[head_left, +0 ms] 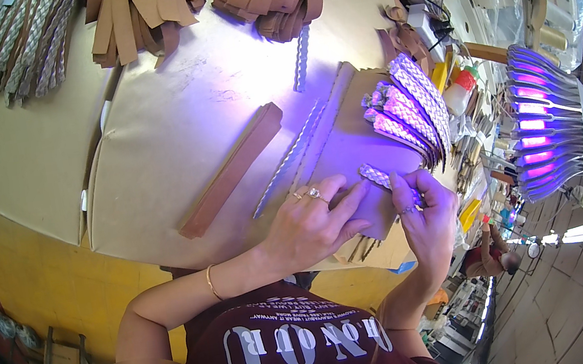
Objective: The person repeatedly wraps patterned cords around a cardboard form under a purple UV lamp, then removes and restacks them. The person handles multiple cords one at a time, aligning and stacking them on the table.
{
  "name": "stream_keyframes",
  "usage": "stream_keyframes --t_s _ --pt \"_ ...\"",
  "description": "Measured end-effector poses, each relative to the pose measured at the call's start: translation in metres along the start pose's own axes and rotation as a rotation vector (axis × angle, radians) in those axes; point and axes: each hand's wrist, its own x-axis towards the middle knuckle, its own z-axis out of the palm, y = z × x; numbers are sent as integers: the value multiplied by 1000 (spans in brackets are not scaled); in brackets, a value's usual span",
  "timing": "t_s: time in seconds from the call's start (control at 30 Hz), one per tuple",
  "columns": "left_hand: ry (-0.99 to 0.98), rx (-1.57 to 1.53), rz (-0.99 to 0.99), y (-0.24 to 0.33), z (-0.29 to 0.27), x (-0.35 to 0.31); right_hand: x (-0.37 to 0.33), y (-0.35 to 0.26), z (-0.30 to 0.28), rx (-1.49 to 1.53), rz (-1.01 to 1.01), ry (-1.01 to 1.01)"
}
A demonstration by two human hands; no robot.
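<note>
- Near the front edge of the tabletop point(138, 176), the left hand point(314, 226) is over the panel point(352, 134), thumb and forefinger narrowly parted.
- Just right of it, the right hand point(424, 210) pinches a braid point(373, 175) between thumb and fingers, one end sticking out up and left.
- Left of the panel, a thin braid point(288, 158) and a brown stack point(232, 168) slant away from the front edge.
- Toward the right edge, braids fan out in a bunch point(414, 113).
- Along the far edge lie brown strips point(136, 16); grey braids point(26, 45) fill the far left corner.
</note>
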Motion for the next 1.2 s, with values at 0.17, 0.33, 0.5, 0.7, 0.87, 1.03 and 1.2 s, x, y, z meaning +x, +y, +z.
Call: stream_keyframes --t_s 0.17,0.33,0.5,0.7,0.87,1.03,1.2 --pt "-12 5 -3 0 0 0 1 -1 0 6 -5 -5" --pt "-53 -30 -40 2 -2 0 2 -2 0 12 7 -11" --pt "-17 76 33 3 -4 1 4 2 0 14 12 -22" --pt "-102 24 62 2 3 3 1 5 2 49 81 -29" --pt "-135 30 66 3 2 3 -7 14 -13 -64 37 83" --pt "-141 78 78 5 0 6 -13 32 -33 -121 154 78" --pt "-148 122 88 7 -2 9 -17 43 -26 -7 102 98"
